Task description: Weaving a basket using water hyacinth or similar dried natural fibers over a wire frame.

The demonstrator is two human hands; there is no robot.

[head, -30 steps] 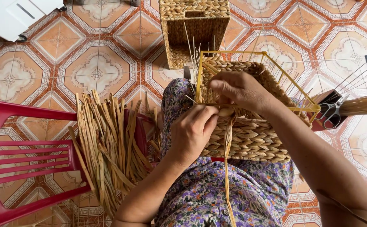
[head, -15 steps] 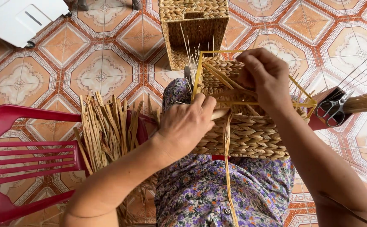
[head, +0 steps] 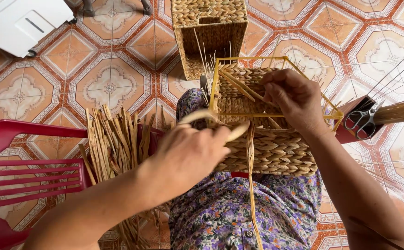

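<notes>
On a floor of orange patterned tiles (head: 109,88), a half-woven straw basket (head: 271,148) on a yellow wire frame (head: 276,115) rests on a floral lap. The left hand (head: 188,157) pinches a pale straw strand (head: 239,132) against its near wall; just beyond, the right hand (head: 294,99) grips strands inside the rim.

Rough woven-straw basket (head: 266,148) w/ yellow metal frame (head: 218,76); glossy plastic chair (head: 12,153).

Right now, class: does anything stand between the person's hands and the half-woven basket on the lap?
Nothing visible does. The left hand grips a flat straw strand against the half-woven basket; the right hand reaches inside its yellow wire frame.
</notes>
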